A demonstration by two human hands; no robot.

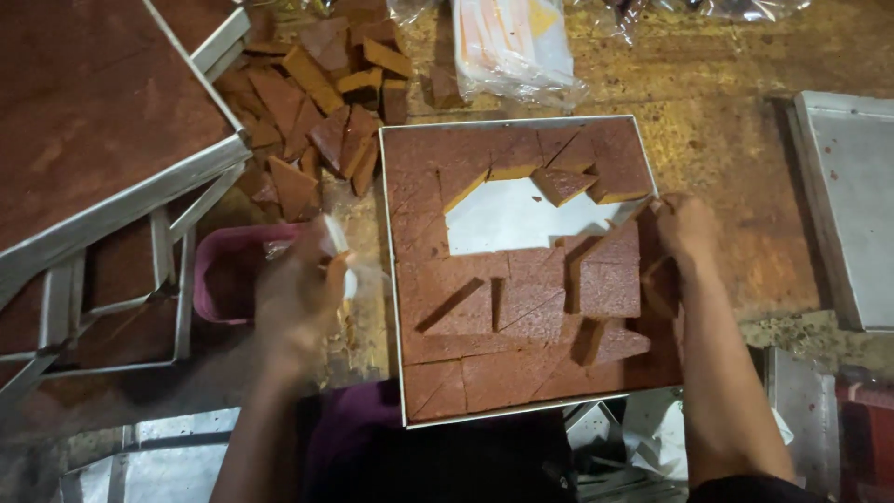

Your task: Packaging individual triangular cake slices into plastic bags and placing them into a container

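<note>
A square metal tray (392, 279) of brown cake cut into slabs and triangles lies in front of me, with a bare white patch (512, 219) where pieces are gone. My right hand (684, 228) rests at the tray's right rim, fingers closed on a cake piece (663, 279) at the edge. My left hand (298, 293), blurred, hovers left of the tray and grips a small clear plastic wrapper (337, 247). Whether cake is inside the wrapper I cannot tell.
A pile of loose cut cake pieces (317, 102) lies beyond the tray's upper left. A pink tub (219, 279) sits by my left hand. Stacked cake trays (102, 130) fill the left. A plastic packet (517, 47) lies at the top, an empty metal tray (852, 205) at the right.
</note>
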